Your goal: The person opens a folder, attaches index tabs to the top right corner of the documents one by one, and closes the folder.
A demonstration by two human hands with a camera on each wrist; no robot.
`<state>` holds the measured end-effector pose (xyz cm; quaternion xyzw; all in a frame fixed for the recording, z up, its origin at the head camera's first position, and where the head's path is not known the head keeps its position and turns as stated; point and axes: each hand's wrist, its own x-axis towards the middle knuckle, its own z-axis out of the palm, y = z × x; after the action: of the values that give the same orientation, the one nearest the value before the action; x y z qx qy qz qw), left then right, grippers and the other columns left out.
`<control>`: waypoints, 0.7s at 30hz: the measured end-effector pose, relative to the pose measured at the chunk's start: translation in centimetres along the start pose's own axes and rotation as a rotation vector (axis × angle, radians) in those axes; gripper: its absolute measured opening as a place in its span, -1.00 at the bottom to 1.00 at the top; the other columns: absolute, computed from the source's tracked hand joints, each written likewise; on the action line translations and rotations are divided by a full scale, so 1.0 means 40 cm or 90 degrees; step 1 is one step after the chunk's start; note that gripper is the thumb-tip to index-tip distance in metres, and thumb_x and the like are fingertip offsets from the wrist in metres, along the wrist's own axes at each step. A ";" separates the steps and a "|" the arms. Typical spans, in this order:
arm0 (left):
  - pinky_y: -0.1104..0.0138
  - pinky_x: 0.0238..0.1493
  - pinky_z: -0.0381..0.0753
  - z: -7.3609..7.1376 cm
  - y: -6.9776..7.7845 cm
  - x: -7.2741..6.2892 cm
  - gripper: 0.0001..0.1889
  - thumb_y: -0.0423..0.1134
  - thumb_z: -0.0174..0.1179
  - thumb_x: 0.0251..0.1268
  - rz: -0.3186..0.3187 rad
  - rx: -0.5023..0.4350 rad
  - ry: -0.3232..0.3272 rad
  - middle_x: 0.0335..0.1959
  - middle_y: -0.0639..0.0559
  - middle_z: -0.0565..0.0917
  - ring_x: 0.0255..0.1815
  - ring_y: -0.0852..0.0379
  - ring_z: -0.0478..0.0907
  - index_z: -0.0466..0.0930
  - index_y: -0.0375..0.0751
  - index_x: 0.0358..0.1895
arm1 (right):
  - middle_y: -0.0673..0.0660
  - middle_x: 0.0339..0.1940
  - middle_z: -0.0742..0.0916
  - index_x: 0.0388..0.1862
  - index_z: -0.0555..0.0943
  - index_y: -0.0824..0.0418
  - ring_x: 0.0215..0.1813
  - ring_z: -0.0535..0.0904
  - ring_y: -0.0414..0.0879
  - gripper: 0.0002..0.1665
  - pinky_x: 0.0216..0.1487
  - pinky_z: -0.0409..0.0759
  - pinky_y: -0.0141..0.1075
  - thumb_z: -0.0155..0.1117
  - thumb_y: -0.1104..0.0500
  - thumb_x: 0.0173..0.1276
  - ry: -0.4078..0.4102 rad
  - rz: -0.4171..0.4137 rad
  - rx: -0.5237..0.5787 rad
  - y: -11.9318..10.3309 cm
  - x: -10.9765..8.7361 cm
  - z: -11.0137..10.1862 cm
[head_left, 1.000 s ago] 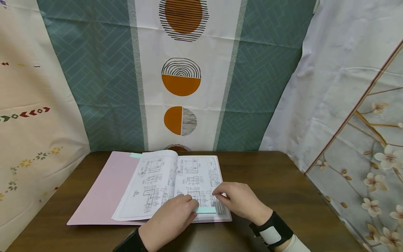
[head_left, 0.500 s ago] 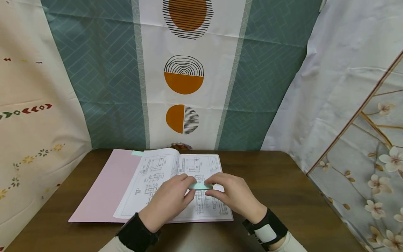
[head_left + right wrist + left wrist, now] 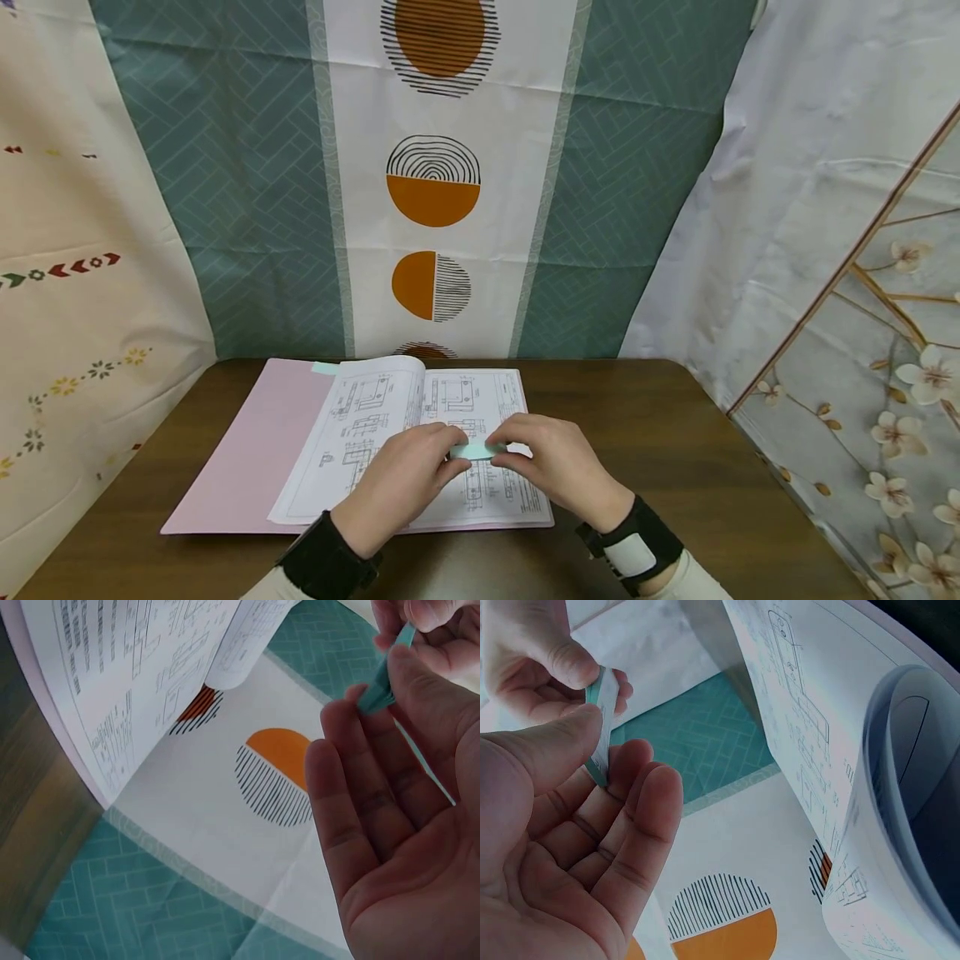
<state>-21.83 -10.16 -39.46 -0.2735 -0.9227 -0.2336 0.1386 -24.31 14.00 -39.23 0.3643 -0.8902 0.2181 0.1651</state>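
A narrow mint-green paper strip is held level above the right-hand page of an open booklet of technical drawings. My left hand pinches its left end between thumb and fingers. At the other end, my right hand pinches it in the same way. The left wrist view shows the strip edge-on with a pale face; in the right wrist view its green end sits between thumb and fingertips. Both hands hide parts of the drawings beneath.
The booklet's pink cover lies spread to the left, under a curled left page. Another mint-green piece shows at the cover's top edge. Brown tabletop extends rightward; patterned cloth hangs behind.
One second ago the strip was lower over the page, near its bottom edge, with the right hand apart from it. Both hands have since taken its ends and moved it up the page.
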 end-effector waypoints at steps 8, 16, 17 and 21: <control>0.33 -0.29 0.55 0.003 0.006 -0.002 -0.83 -0.22 0.58 0.38 0.007 0.003 0.005 -0.28 0.18 0.74 -0.36 0.29 0.51 0.79 -0.11 -0.09 | -0.17 -0.17 0.86 -0.10 0.87 0.01 -0.12 0.78 -0.28 -0.77 -0.05 0.77 -0.25 0.74 0.15 0.28 -0.012 -0.017 0.008 0.011 0.000 -0.004; 0.33 -0.29 0.57 0.005 0.006 -0.004 -0.83 -0.21 0.57 0.38 0.013 0.010 0.008 -0.30 0.18 0.73 -0.36 0.29 0.51 0.79 -0.12 -0.10 | -0.15 -0.16 0.87 -0.07 0.89 0.00 -0.14 0.80 -0.26 -0.79 -0.05 0.77 -0.27 0.69 0.19 0.35 -0.016 -0.034 -0.029 0.008 0.000 -0.004; 0.32 -0.28 0.58 0.005 0.006 -0.004 -0.84 -0.21 0.57 0.39 0.012 0.012 0.007 -0.30 0.18 0.73 -0.36 0.29 0.52 0.79 -0.13 -0.11 | -0.14 -0.16 0.88 -0.06 0.90 0.00 -0.14 0.79 -0.27 -0.78 -0.06 0.77 -0.28 0.69 0.20 0.35 -0.012 -0.040 -0.039 0.008 0.000 -0.004; 0.31 -0.24 0.63 0.006 0.005 -0.003 -0.83 -0.17 0.56 0.41 0.002 0.017 -0.002 -0.28 0.17 0.75 -0.33 0.28 0.55 0.80 -0.12 -0.10 | -0.12 -0.12 0.89 0.02 0.91 0.02 -0.12 0.82 -0.26 -0.68 -0.06 0.77 -0.30 0.70 0.25 0.31 -0.001 -0.062 -0.064 0.010 -0.003 -0.004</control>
<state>-21.66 -9.96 -39.64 -0.2735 -0.9256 -0.2204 0.1410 -24.50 14.40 -39.25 0.3983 -0.8816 0.1643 0.1928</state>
